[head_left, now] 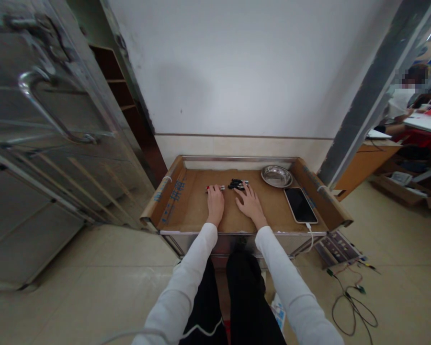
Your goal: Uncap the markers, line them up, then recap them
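Note:
On the cardboard-lined tray table [197, 215], my left hand [215, 203] rests over small red and silver items [221, 188], its fingertips touching them; the fingers lie close together and partly cover them. To its right, my right hand [249, 201] has its fingers spread, fingertips at the lower edge of a small pile of black and silver items [236, 183]. The pile's separate pieces are too small to make out. A round shiny metal dish [276, 176] sits at the back right. In front of the dish lies a phone [300, 206] with a white cable plugged in.
The tray has raised cardboard sides and a metal rail at the back, against a white wall [237, 72]. A metal door [75, 110] is at the left. On the floor at right are an electrical box [339, 249] and loose cables. A person [402, 103] sits far right.

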The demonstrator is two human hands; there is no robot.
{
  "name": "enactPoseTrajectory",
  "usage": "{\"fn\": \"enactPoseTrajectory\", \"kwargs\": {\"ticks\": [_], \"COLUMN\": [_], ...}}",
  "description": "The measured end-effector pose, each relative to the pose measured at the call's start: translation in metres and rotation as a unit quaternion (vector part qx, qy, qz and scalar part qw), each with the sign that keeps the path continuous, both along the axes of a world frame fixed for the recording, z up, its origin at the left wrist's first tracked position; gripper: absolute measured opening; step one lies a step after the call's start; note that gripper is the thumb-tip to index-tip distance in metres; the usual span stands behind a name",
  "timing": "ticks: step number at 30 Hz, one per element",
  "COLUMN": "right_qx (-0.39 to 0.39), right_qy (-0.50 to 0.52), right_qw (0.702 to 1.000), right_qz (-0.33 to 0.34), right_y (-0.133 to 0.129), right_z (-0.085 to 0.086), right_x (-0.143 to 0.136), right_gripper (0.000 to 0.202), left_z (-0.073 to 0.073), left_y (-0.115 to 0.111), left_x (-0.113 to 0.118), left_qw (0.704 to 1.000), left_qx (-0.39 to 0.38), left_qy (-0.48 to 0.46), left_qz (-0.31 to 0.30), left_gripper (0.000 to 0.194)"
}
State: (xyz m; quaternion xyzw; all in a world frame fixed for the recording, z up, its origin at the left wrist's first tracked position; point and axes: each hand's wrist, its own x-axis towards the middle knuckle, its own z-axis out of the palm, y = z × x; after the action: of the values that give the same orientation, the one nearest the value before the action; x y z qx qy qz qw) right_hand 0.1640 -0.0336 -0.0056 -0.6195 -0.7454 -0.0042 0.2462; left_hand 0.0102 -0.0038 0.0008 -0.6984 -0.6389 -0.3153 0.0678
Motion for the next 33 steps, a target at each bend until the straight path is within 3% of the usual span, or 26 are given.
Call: {"fn": "enactPoseTrajectory", "kwargs": {"ticks": [9,16,21,33], "right_qx": [0.045,0.078,0.068,0.045], "right_qy": [0.035,0.031,0.001,0.015], "right_qw": [0.998,0.995,0.995,0.995], "right_qz": [0.020,-0.053,-0.077,-0.084], "right_y": [0.003,0.006,0.006,0.008], "right_z": [-0.001,-0.005,-0.004,-0.006], "right_x": [0.002,0.005,0.005,0.009], "right_gripper": [0.039,0.039,0.029,0.020], "left_z": [-0.003,-0.005,-0.006,-0.005], "left_y": [0.003,0.003,0.007,0.008], "left_x": [0.004,0.014,0.025,0.024], "left_qw": [0.997,0.977,0.979,0.973], "left_qx": [0.047,-0.004,-0.046,-0.046], "left_qy": [-0.015,-0.013,-0.006,-0.048], "left_qz": [-0.058,-0.215,-0.199,-0.220], "left_gripper": [0.014,0.018,0.011,0.007]}}
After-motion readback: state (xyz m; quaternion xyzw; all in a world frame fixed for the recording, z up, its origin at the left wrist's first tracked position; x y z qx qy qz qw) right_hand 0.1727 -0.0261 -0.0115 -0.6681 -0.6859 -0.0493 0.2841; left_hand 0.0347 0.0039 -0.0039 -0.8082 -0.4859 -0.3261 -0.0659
